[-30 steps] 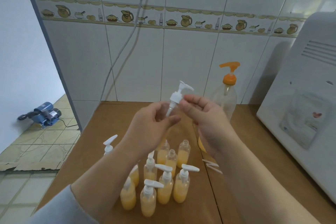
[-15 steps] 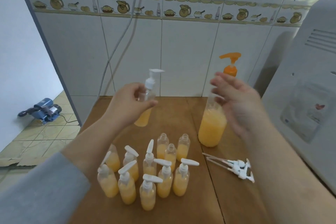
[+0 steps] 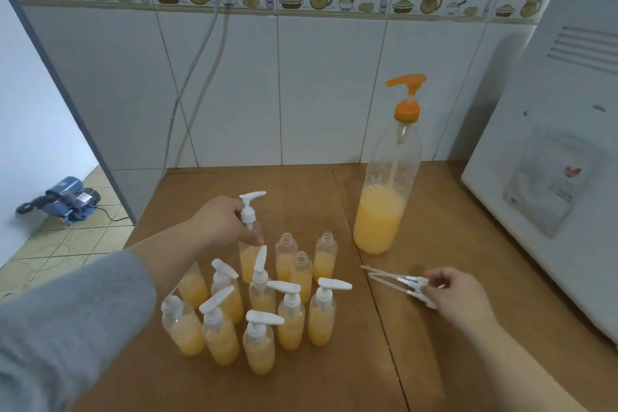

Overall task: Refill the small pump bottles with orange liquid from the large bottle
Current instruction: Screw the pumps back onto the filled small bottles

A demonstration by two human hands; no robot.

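Left hand point(image 3: 224, 222) grips a capped small bottle point(image 3: 249, 246) around its neck, just below the white pump head, and holds it at the back edge of the cluster of filled pump bottles point(image 3: 257, 311) on the counter point(image 3: 301, 378). Whether its base is already on the wood cannot be told; nearer bottles hide it. Right hand point(image 3: 454, 294) pinches at the loose pump heads point(image 3: 413, 284) lying to the right of the cluster, dip tubes pointing left; how many its fingers have caught is not clear.

Three open bottles point(image 3: 302, 261), part-filled with orange liquid and uncapped, stand between the held bottle and the large bottle point(image 3: 386, 197). The large bottle is upright at the back right, orange pump on top, roughly a third full.

Step in hand, as judged: park the finished bottle, fetch one pump for the next open bottle.

Notes for doing it well:
- Set the bottle down straight into a free gap; the cluster is tightly packed and a tilted base could topple its neighbours.
- Let go only once it stands on its own.
- Separate a single pump from the pile; the thin tubes lie crossed and may drag a second one along.
- Keep the tube tip off the counter, feed it vertically into the neck, then screw down while steadying the body.
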